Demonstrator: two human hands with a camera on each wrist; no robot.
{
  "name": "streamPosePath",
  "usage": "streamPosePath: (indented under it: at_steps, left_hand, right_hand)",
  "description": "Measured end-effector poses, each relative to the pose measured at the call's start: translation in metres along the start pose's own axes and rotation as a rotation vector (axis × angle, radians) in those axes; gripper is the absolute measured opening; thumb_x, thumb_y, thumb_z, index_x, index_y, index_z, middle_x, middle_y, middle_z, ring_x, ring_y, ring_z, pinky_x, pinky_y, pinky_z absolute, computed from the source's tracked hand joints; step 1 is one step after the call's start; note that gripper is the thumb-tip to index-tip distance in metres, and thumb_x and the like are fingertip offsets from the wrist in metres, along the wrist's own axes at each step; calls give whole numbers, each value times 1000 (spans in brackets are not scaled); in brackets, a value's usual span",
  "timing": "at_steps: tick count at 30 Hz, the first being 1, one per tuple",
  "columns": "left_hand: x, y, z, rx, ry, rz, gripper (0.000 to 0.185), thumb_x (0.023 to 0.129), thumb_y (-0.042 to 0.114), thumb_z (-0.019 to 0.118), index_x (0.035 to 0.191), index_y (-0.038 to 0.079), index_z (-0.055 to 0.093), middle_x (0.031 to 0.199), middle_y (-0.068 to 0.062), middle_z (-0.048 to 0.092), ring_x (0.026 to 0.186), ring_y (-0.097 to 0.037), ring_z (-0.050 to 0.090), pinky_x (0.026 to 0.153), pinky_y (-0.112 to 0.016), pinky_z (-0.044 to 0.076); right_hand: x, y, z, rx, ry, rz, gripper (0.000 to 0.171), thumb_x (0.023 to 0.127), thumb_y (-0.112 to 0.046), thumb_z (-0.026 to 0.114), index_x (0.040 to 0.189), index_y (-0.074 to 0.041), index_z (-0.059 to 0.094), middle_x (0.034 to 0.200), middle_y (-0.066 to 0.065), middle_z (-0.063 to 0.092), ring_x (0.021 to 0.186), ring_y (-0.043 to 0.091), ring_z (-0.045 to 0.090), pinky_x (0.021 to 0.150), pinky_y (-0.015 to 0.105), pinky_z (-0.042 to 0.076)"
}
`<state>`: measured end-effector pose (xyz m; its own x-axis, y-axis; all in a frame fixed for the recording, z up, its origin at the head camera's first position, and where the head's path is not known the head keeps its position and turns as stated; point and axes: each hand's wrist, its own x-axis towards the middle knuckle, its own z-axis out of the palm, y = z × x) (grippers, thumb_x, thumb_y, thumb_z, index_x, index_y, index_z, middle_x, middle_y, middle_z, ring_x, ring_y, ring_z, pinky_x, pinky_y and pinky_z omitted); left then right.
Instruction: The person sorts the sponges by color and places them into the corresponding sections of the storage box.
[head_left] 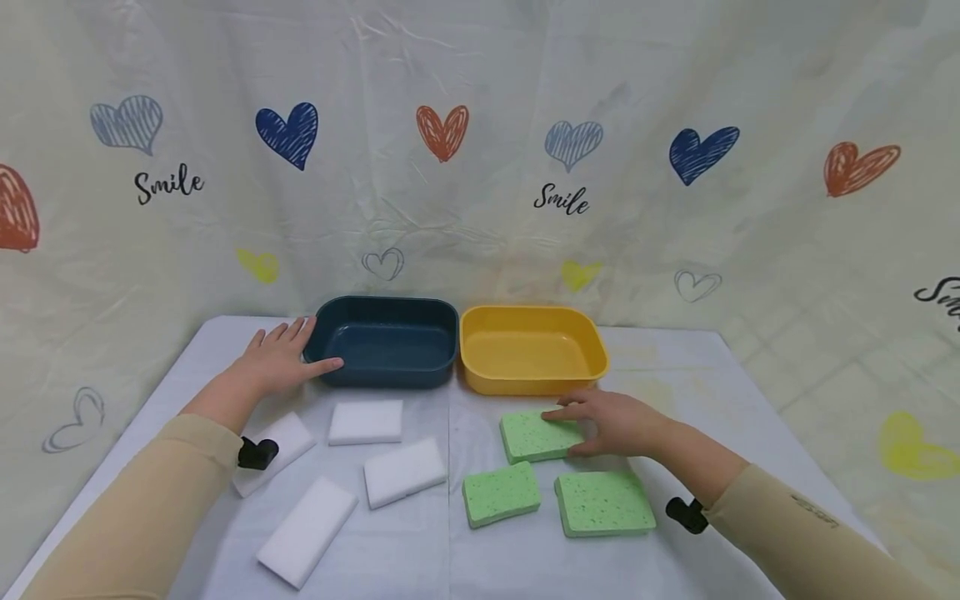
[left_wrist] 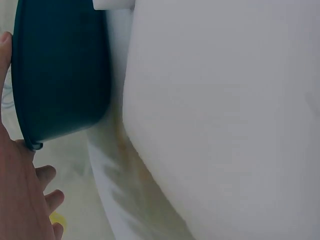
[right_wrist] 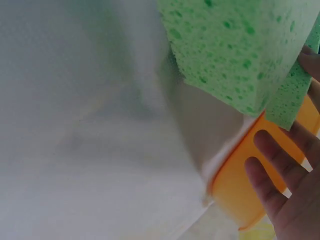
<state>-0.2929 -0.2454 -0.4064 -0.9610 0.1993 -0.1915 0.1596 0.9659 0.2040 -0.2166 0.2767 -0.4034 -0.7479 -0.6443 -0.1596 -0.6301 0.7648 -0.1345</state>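
Observation:
In the head view my left hand (head_left: 276, 360) spreads its fingers at the left end of a dark blue rectangular basin (head_left: 382, 373), thumb over its front rim. The left wrist view shows the thumb and a finger touching the basin's rim (left_wrist: 16, 95). My right hand (head_left: 618, 423) pinches a green sponge (head_left: 525, 437) at its right end, thumb at the near edge and a finger at the far edge. Its other fingers stretch out in the right wrist view. Two more green sponges, one left (head_left: 501, 493) and one right (head_left: 604, 504), lie nearer.
A yellow basin (head_left: 536, 387) stands beside the blue one, just beyond the right hand. Several white sponge blocks (head_left: 307, 532) lie scattered on the left of the white-covered table (head_left: 705, 367). One lies under the left wrist. A heart-printed curtain (head_left: 480, 208) hangs behind.

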Motion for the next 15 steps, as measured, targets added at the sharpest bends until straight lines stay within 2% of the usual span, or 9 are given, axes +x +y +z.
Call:
streamPosePath:
  at_steps: [9,15]
  left_hand:
    - [-3,1,-3,-27,-3,1,119,85,83,40,156,-5,3,160,-32,5,144,-53,5,113,-68,-3]
    - [0,0,-2,-23,-5,6,120,84,85,39,156,-5,3,160,-32,3,144,-53,3,113,-69,-3]
  right_hand:
    - [-10,-1,-13,35,44,32,55,85,-39,78,137,-36,61,143,8,52,125,32,54,97,52,48]
    - [-17,-1,-24,64,82,60,55,86,-40,77,138,-37,60,143,9,52,116,30,59,85,46,53]
